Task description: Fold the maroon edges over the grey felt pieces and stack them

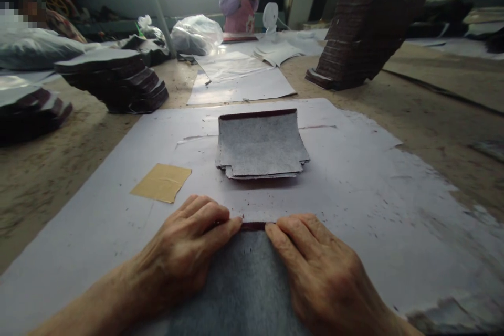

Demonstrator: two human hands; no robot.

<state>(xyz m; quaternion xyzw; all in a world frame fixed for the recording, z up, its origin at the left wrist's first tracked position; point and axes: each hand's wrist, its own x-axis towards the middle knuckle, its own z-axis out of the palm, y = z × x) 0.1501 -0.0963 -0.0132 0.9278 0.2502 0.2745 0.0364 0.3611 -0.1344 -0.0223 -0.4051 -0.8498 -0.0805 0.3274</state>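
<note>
A grey felt-like piece point(248, 278) with a dark maroon folded edge lies at the front of the table, directly before me. My left hand point(189, 252) presses its closed fingers and thumb on the left end of that edge. At the right end, the thumb and fingers of my right hand point(318, 268) are pinched together on the same edge. A short stretch of the maroon strip shows between my two thumbs. Just beyond lies a small stack of similar grey pieces point(260, 142), its far edge dark and its near corners notched.
White paper point(354, 184) covers the work surface, with a tan square point(159, 182) on its left. Dark stacks stand at left point(118, 81) and right point(362, 37). Plastic bags point(197, 34) and a white fan point(271, 18) are farther back, near a standing person point(238, 5).
</note>
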